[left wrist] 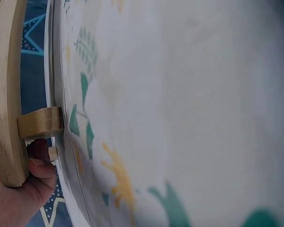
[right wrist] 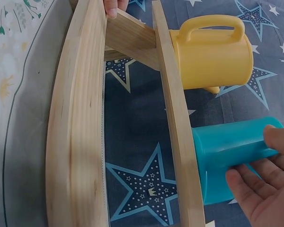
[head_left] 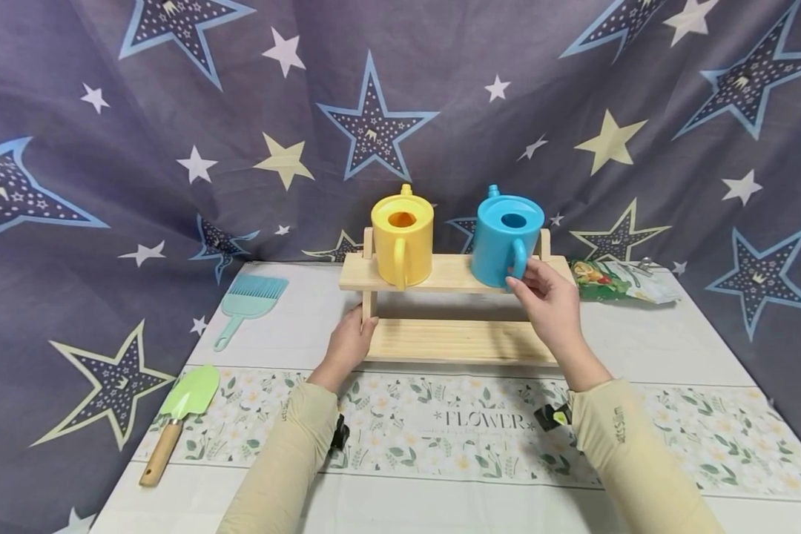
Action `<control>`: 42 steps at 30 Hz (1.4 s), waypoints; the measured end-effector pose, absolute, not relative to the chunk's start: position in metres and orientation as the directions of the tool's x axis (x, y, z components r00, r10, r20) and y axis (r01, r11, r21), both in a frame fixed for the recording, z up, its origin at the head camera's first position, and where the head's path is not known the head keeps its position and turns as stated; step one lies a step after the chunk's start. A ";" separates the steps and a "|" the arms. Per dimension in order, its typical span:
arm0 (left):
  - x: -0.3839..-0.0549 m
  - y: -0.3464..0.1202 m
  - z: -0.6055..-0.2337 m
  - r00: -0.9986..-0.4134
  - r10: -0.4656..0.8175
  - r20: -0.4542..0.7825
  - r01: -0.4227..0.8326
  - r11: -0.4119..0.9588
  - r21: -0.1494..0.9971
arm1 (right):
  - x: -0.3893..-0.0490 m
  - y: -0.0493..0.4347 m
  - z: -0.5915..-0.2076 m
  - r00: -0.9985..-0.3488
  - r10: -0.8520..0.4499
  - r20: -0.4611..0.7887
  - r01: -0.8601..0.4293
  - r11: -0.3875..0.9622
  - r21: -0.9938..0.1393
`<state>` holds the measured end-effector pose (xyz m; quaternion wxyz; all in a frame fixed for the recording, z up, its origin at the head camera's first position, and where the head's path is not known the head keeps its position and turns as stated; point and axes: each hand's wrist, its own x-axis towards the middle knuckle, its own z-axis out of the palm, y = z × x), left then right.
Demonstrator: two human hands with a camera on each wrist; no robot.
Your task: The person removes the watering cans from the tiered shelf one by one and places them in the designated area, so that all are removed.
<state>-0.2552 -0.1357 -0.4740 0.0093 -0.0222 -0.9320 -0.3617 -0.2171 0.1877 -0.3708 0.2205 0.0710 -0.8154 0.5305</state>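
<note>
A two-tier wooden plant stand (head_left: 452, 273) stands at the back of the table. On its top board, a yellow watering can (head_left: 419, 248) sits upright at the left and a blue watering can (head_left: 490, 248) at the right. Both spouts point away from me and both handles face me. My right hand (head_left: 554, 308) pinches the blue can's handle; in the right wrist view, thumb and fingers (right wrist: 262, 187) lie on either side of it. My left hand (head_left: 348, 343) grips the left end of the lower board (left wrist: 4, 94), beside the upright, its thumb and fingers curled round the edge.
On the left lie a pale teal dustpan with brush (head_left: 250, 300) and a green trowel (head_left: 193, 389) with a wooden handle. Behind the stand's right end lies a green-and-white packet (head_left: 614, 283). A floral cloth (head_left: 440, 452) covers the table; a star-patterned curtain (head_left: 460, 44) hangs behind.
</note>
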 end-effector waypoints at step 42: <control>-0.257 -0.136 -0.476 -0.998 0.029 0.049 0.054 0.742 0.669 | -0.197 0.217 -0.373 -0.798 0.142 0.586 -0.434 0.538 -0.722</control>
